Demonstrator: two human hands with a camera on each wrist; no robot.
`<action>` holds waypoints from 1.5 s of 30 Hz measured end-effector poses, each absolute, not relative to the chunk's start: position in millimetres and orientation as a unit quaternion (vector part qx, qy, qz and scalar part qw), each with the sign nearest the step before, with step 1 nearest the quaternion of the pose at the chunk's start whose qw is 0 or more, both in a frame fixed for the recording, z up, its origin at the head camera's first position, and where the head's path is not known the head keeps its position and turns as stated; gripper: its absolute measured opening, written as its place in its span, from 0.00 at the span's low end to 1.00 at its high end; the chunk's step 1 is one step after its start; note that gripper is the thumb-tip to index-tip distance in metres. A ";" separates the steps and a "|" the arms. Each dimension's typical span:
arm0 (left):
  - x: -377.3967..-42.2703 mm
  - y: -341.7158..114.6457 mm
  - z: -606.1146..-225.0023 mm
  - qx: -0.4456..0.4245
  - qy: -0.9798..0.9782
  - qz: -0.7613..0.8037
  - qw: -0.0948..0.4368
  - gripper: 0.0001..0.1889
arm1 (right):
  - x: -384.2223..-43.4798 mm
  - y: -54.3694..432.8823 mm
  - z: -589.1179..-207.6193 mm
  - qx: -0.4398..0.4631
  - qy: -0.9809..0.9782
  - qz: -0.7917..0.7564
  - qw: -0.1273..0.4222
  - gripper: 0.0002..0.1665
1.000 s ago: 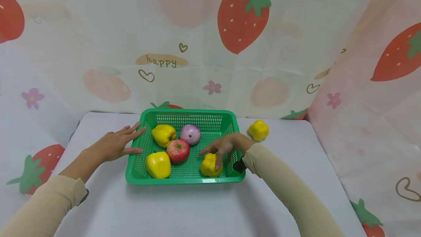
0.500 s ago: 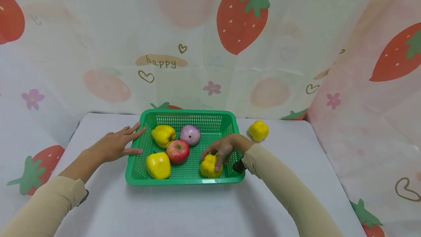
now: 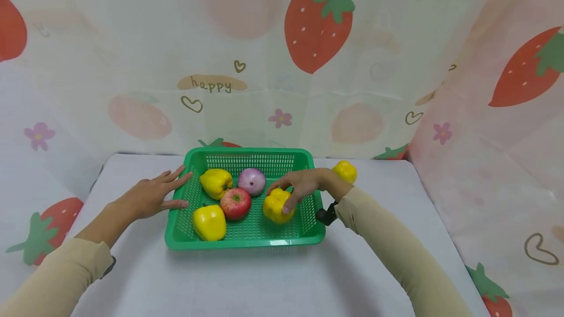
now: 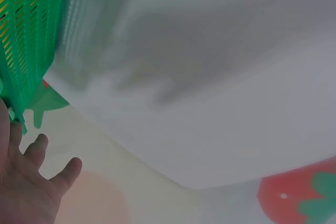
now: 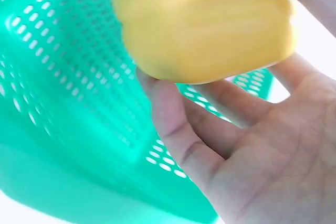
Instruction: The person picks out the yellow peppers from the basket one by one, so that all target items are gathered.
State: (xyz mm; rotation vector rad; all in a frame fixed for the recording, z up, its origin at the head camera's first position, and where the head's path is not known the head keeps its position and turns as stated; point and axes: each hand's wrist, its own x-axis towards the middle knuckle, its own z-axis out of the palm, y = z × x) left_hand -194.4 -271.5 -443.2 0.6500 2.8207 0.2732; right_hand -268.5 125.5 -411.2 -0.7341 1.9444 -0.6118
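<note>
My right hand (image 3: 304, 183) grips a yellow bell pepper (image 3: 278, 206) over the right part of the green basket (image 3: 244, 244). In the right wrist view the fingers curl under the pepper (image 5: 205, 24), with the basket wall (image 5: 79, 129) behind. My left hand (image 3: 152, 193) lies with fingers spread at the basket's left rim; the left wrist view has the hand (image 4: 31, 182) beside the basket (image 4: 31, 40). Inside the basket sit two more yellow bell peppers, one at the back (image 3: 216, 183) and one in front (image 3: 209, 222), a red apple (image 3: 235, 204) and a purple onion (image 3: 251, 181).
Another yellow bell pepper (image 3: 345, 171) sits on the white table (image 3: 246, 283) right of the basket, partly behind the right wrist. A strawberry-printed cloth (image 3: 246, 111) hangs behind the table and along its sides.
The right hand has closed its fingers around the pepper at the basket's front right and raised it up and back. The left hand stays at the rim. The view shifts slightly.
</note>
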 end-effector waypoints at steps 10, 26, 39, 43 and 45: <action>-194.9 -271.4 -444.3 0.222 0.964 0.094 0.115 0.43 | -278.7 151.0 -384.8 -0.278 0.833 -0.325 0.352 0.38; -192.4 -270.4 -444.0 0.215 0.964 0.098 0.118 0.43 | -297.8 211.8 -370.7 -0.151 0.878 -0.408 0.197 0.41; -193.0 -270.5 -444.3 0.217 0.965 0.094 0.112 0.43 | -297.4 279.1 -397.2 0.007 0.881 -0.462 0.102 0.47; -192.5 -270.4 -444.3 0.216 0.965 0.096 0.113 0.43 | -295.6 298.6 -408.0 0.049 0.879 -0.467 0.077 0.49; -192.7 -270.5 -444.4 0.218 0.965 0.096 0.112 0.43 | -293.5 306.0 -412.5 0.064 0.879 -0.468 0.069 0.50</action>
